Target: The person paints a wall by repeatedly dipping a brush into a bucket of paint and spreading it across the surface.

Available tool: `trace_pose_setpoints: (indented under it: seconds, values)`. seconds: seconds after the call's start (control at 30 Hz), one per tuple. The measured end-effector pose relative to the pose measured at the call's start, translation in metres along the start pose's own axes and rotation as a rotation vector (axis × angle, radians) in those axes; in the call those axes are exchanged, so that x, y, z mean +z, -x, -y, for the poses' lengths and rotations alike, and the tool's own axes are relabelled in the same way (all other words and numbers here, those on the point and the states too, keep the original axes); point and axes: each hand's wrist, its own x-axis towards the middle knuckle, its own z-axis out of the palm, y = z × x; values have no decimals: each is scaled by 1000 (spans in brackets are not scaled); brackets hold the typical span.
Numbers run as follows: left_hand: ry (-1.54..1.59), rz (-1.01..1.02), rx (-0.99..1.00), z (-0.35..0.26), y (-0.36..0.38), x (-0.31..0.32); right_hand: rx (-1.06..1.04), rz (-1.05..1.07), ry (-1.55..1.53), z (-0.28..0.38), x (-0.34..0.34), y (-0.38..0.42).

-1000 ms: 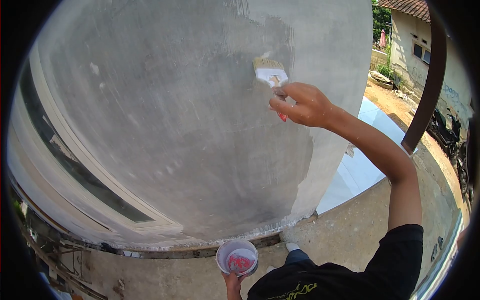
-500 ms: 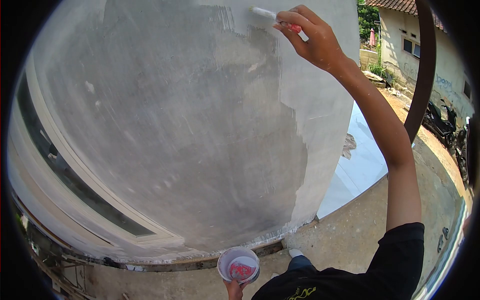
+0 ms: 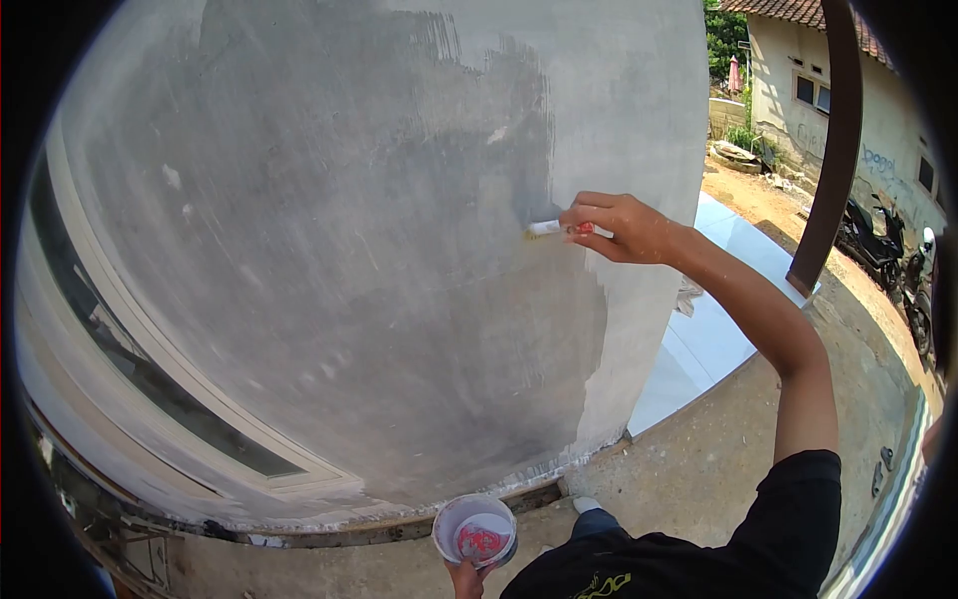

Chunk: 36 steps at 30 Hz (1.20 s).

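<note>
My right hand [image 3: 627, 229] grips a paintbrush [image 3: 555, 229] with a red and white handle, its bristles pointing left against or very close to the wall. The wall [image 3: 399, 250] is dark grey across the middle, with a lighter coat along the top and right side. At the bottom, my left hand [image 3: 467, 577] holds a small bucket [image 3: 439, 529] by its lower side. White and red show inside the bucket.
A framed window [image 3: 160, 369] runs along the lower left of the wall. Light blue tiles [image 3: 699, 334] and a dark post [image 3: 830, 170] are on the right. Motorcycles [image 3: 883, 240] stand by a building farther off. Concrete ground [image 3: 689, 489] lies below.
My right hand has moved down the wall with the brush, from near the top edge to about mid-height. The bucket in my left hand has stayed almost in place.
</note>
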Motion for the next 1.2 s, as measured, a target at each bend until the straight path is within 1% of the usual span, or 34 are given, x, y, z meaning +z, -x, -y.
trace_pose_setpoints:
  seconds: [0.07, 0.1, 0.13, 0.17, 0.27, 0.3, 0.33, 0.43, 0.5, 0.6, 0.63, 0.7, 0.73, 0.8, 0.83, 0.93, 0.97, 1.03, 1.07, 1.1, 1.13, 1.17, 1.2]
  values:
    - [-5, 44, 4, 4, -10, -6, 58, -149, 54, -11, -38, -14]
    - [-12, 66, 3, 5, -13, -9, 6, -272, 107, -16, -51, -20]
    - [-32, 40, -7, 5, -9, -11, -13, -427, 261, -19, -71, -27]
    - [-40, 15, -6, 2, -7, -5, -55, -518, 322, -18, -73, -28]
    - [-36, -25, -11, -3, -3, 3, -124, -513, 449, -20, -49, -12]
    - [-29, -33, -13, -4, -3, 3, -135, -452, 445, -22, -30, -1]
    - [-21, -40, -10, -3, -3, 3, -235, -421, 486, -15, -13, 9]
    - [-4, -45, -1, 0, -3, 3, -285, -204, 406, -3, 53, 61]
    - [-10, -20, 1, 1, -5, 1, -265, -50, 269, 14, 68, 79]
    - [-30, 11, -9, 2, -10, -1, -127, 61, 98, 6, 56, 77]
    - [-31, 26, -15, 5, -13, -3, -48, 68, 61, 9, 35, 65]
    - [-39, 58, -27, 8, -20, -7, -3, -25, 98, -2, 0, 40]
    - [-47, 55, -28, 4, -18, -4, 46, -122, 89, -5, -18, 27]
    - [-58, 49, -29, -3, -10, 5, 17, -328, 171, -16, -48, 5]
    - [-57, 57, -30, -3, -11, 5, -16, -419, 258, -22, -58, -3]
    - [-48, 58, -37, -5, -8, 10, -110, -590, 359, -24, -64, -14]
    - [-43, 43, -42, -6, -6, 13, -148, -613, 399, -28, -54, -11]
    - [-40, 32, -45, -7, -2, 17, -112, -529, 399, -23, -22, 7]
    - [-40, 36, -44, -7, -2, 17, -186, -476, 414, -18, -4, 19]
    - [-40, 39, -44, -6, -1, 16, -191, -417, 453, -13, 19, 32]
    - [-34, 47, -47, -5, -1, 15, -203, -326, 412, -5, 38, 49]
    - [-29, 53, -50, -4, -2, 13, -231, -280, 332, 2, 56, 63]
    - [-24, 60, -54, -2, -3, 11, -208, -184, 261, 7, 72, 79]
